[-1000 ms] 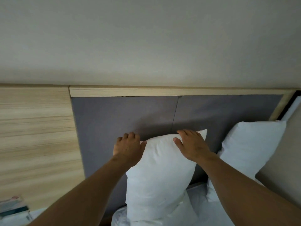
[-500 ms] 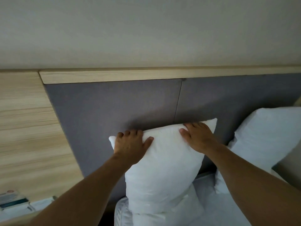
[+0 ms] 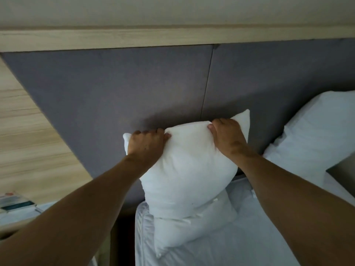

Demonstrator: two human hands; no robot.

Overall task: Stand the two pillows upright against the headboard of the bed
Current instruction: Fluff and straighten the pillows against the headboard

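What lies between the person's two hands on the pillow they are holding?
In the head view, only the pillow's puffed-up top edge lies between the left hand and the right hand; nothing else sits there.

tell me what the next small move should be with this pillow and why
Probably let go and see whether it stands. Both the left hand and the right hand pinch the top corners of the near pillow, which is upright against the grey headboard with its bottom on the bed. The other pillow already leans there on the right, so a gentle release looks like all that remains.
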